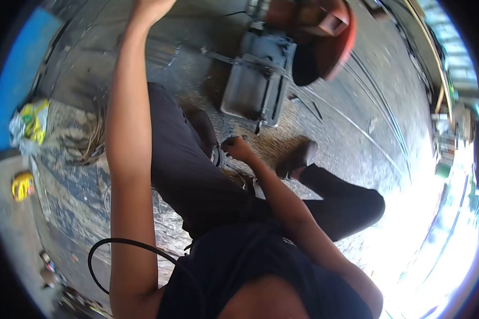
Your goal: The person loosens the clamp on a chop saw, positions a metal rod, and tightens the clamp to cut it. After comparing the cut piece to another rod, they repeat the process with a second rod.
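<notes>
My left arm stretches far forward, and my left hand (151, 8) is cut off by the top edge, so its fingers are hidden. Low between my legs, my right hand (238, 149) is closed. Something dark shows at its fingers, too small to name. Just ahead of it stands a machine that looks like a chop saw, with a grey metal base (245, 87) and a red rounded guard (343, 45). My right hand is apart from this base. A dark shoe (298, 158) rests on the floor to the right of that hand.
Long thin metal rods (378, 98) lie across the floor at right. Coiled wire or cable (93, 141) and a yellow-and-white plastic bag (33, 122) are at left, near a yellow object (22, 186). A black cable (127, 242) loops beside my left arm.
</notes>
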The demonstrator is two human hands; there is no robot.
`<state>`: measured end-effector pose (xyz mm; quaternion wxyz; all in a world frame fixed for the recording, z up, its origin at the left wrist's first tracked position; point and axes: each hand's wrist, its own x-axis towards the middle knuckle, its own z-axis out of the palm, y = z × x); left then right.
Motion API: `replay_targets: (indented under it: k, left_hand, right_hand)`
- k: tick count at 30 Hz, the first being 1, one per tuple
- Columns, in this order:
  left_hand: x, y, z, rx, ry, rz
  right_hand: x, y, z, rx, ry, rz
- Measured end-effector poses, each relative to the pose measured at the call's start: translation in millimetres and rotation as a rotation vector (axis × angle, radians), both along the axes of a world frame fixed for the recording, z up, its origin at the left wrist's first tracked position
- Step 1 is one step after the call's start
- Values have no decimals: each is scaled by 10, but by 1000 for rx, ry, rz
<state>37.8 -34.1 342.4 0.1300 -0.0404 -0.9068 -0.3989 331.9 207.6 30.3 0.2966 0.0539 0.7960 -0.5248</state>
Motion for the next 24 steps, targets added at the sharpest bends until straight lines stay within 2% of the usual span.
replay_targets:
  k: [1,2,4,6,9,11,13,14,16,17,18,19,21,23,24]
  left_hand:
    - [-6,191,46,24,27,-64]
    - [-11,402,74,104,41,-48]
    - [-127,757,100,165,89,-148]
    - [-116,1088,85,218,126,-230]
    - [101,1744,98,479,186,-273]
    - [172,1982,-18,531,133,-443]
    - [258,2238,-96,602,237,-544]
    - [376,2327,0,461,372,-512]
    - [331,2521,46,456,299,-560]
    - [303,2630,45,472,234,-601]
    - [230,2753,17,495,262,-595]
    - [167,2830,3,479,252,-605]
    - [-1,2912,1,167,616,-436]
    - [-24,2958,90,194,699,-453]
    - [-80,2975,138,231,636,-462]
  right_hand:
    - [27,216,-12,-84,-299,8]
    - [42,413,-69,-59,-448,3]
    - [131,881,-72,26,-553,-25]
    - [240,1453,-318,34,-654,-113]
    - [337,2118,-754,52,-678,-583]
    - [279,2564,-929,220,-537,-929]
    - [88,3028,-1018,259,-389,-1206]
    - [-30,3211,-1021,194,-321,-1310]
    - [-328,3569,-882,-153,-302,-1412]
    - [-443,3826,-1062,-511,-241,-1515]
    - [-555,4018,-1131,-566,-220,-1500]
    - [-683,4049,-870,-635,-269,-1584]
    - [-931,4527,-1262,-665,-206,-1662]
    - [-1112,4694,-1129,-698,-168,-1757]
    - [-1188,4776,-1069,-725,-161,-1801]
